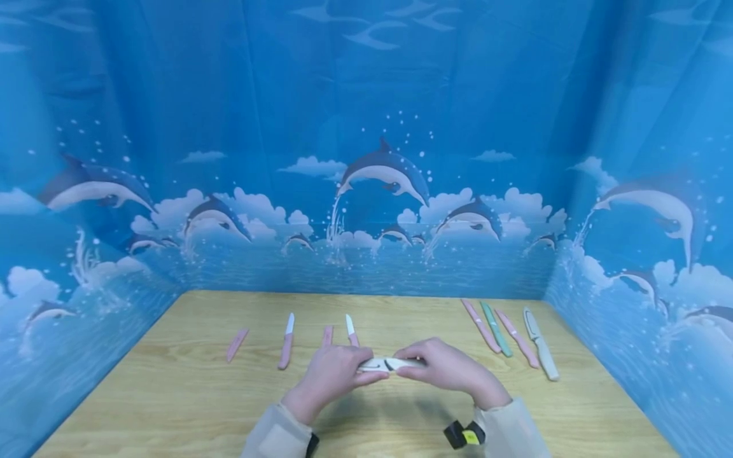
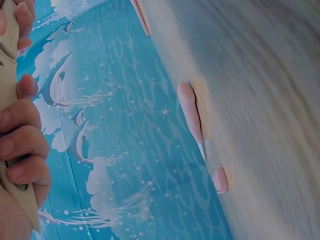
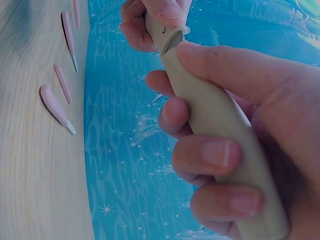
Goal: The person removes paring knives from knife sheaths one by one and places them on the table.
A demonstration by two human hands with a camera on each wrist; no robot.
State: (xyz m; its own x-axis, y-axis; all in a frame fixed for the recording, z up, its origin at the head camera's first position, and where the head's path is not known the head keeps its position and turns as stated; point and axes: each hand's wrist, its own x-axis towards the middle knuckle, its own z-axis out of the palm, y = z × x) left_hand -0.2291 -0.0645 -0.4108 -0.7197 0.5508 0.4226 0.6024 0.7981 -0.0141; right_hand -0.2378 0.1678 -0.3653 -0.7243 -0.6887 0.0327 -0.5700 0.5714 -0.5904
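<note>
Both hands hold a cream-coloured knife above the front middle of the table. My left hand (image 1: 332,374) grips its cream sheath (image 2: 7,82), fingers curled round it. The right hand (image 1: 449,367) wraps round the handle (image 3: 210,112), its thumb laid along the top near the blade end. Between handle and sheath, a short dark strip of blade (image 3: 174,42) shows in the right wrist view; the rest of the blade is hidden inside the sheath.
On the wooden table (image 1: 172,394) lie two unsheathed pink knives (image 1: 285,350) and two pink sheaths (image 1: 237,345). To the right, two pink knives (image 1: 518,340), a green one (image 1: 495,329) and a pale one (image 1: 541,346) lie sheathed. A blue dolphin-print curtain (image 1: 366,267) surrounds the table's back and sides.
</note>
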